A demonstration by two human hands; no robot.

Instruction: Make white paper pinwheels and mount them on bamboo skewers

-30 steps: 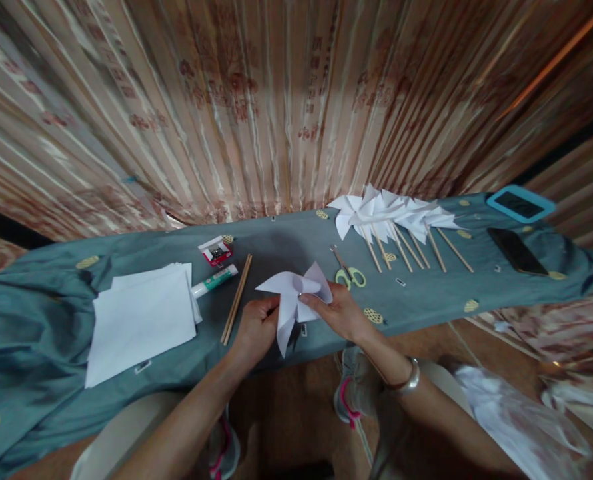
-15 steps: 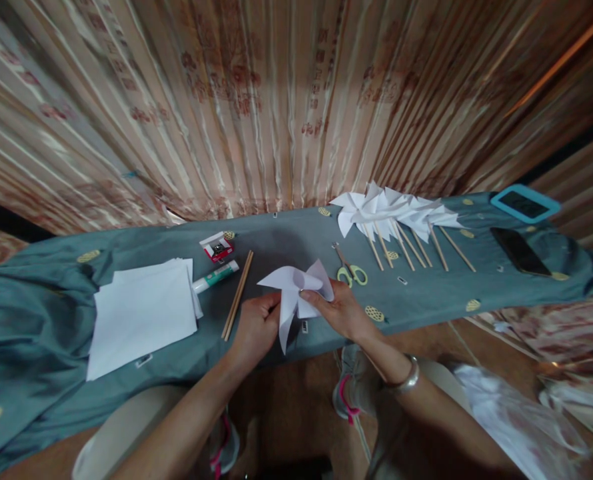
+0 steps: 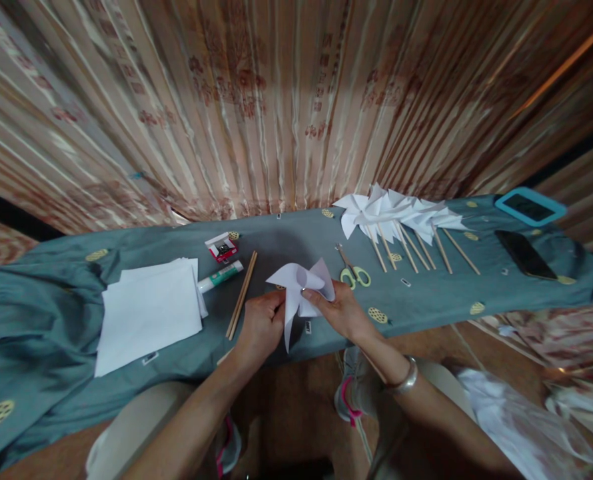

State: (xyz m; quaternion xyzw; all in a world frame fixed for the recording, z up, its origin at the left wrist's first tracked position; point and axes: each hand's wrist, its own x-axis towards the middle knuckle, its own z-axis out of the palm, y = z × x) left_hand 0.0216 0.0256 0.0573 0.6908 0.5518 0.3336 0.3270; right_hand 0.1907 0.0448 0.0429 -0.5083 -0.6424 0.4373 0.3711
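A white paper pinwheel [image 3: 292,293] is held between my hands over the front of the table. My right hand [image 3: 341,308] grips it from the right, thumb pressed at its centre beside a small shiny spot, probably a pin head. My left hand [image 3: 260,327] is closed at the pinwheel's left side, fingertips hidden behind the paper. A slim pale end, perhaps of a stick, shows by my left wrist. Two loose wooden sticks [image 3: 241,295] lie left of the pinwheel. Green-handled scissors [image 3: 354,275] rest just beyond my right hand.
A stack of white paper [image 3: 151,320] lies at left, with a glue stick [image 3: 220,277] and a small red-and-white box [image 3: 221,248] beside it. Several pinwheels on sticks [image 3: 401,210] overlap at back right. A black phone [image 3: 525,255] and blue-framed device [image 3: 530,205] lie far right.
The view has shifted slightly, so the table's things sit a little further right. The pinwheel has turned a little in my hands, and my left wrist has tilted, uncovering the slim pale end.
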